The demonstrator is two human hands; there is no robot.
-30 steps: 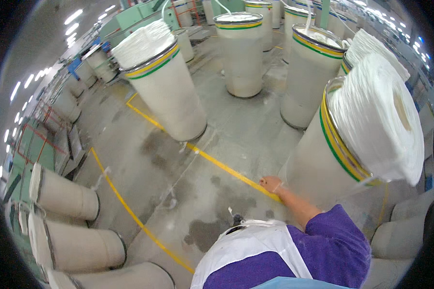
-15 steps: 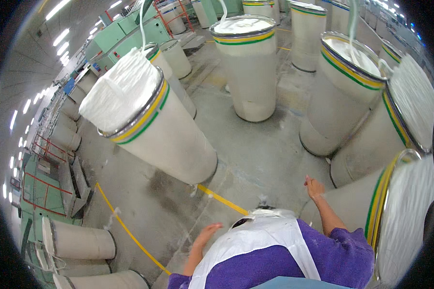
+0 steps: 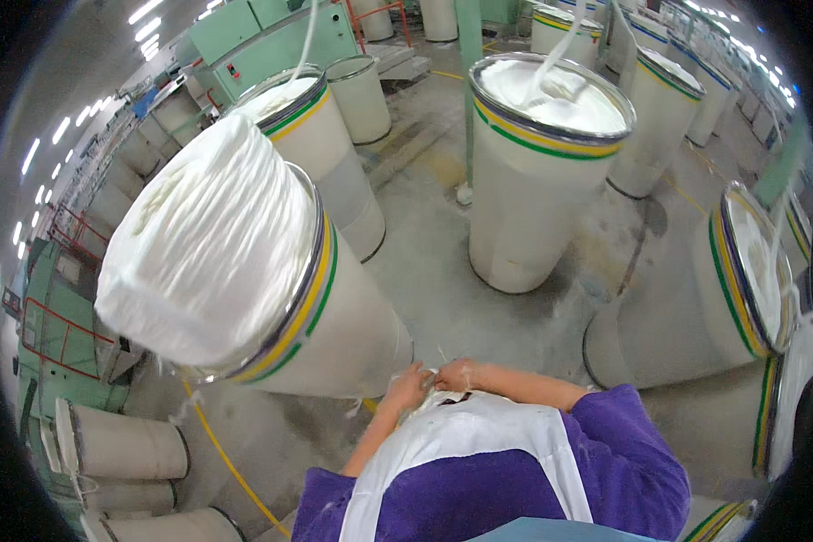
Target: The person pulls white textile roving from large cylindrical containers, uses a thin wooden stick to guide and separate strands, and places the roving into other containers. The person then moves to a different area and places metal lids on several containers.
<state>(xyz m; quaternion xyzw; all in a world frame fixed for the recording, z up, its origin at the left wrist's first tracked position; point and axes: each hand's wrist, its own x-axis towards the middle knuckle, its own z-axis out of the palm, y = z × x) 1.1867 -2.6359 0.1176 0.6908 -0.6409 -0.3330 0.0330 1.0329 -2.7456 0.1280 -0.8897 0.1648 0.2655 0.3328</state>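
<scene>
My left hand (image 3: 409, 387) and my right hand (image 3: 458, 373) meet in front of my waist, above the white apron (image 3: 479, 443). The fingers of both are curled in close together. A small pale bit shows between them, too blurred to name. Just ahead and to the left stands a tall cream can (image 3: 352, 316) with yellow and green bands. White fibre sliver (image 3: 208, 253) is heaped high above its rim. Neither hand visibly touches this can.
More banded cans stand around: one ahead (image 3: 542, 208) with a sliver strand running down into it, others at right (image 3: 677, 316). A green machine (image 3: 271, 45) is at the back left. A yellow line (image 3: 235, 465) runs along the grey floor (image 3: 434, 289).
My hands, apart before, have come together at my waist. The view has shifted forward and right; the heaped can at left now looks larger and nearer.
</scene>
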